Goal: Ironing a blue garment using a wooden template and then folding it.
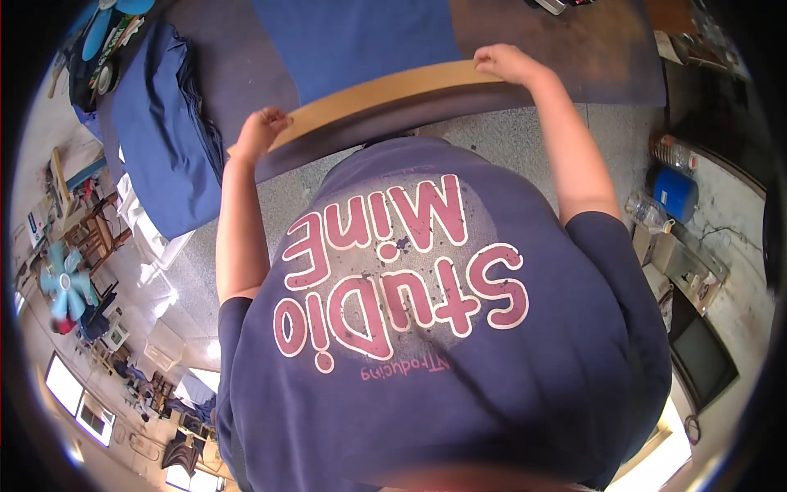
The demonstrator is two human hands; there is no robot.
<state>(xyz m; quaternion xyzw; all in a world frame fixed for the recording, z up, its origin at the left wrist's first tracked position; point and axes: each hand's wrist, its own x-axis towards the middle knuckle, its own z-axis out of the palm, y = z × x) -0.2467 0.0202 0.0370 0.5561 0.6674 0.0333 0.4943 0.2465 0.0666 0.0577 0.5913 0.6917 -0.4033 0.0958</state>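
A long, flat tan strip (369, 96), its material unclear, lies across the near edge of a table, over the lower end of a piece of blue cloth (361, 41). Near the strip's left end, my left hand (262, 131) pinches it with curled fingers. My right hand (503, 63) grips its other end between thumb and fingers, slightly farther from my body. The cloth stretches away from me beyond the strip, between the two hands.
Folded dark blue cloth (156, 131) hangs over the table's left side. The dark-covered table (566, 57) ends just before my body. A blue container (676, 193) and a clear plastic bottle (646, 213) stand to the right. A fan (65, 283) is far left.
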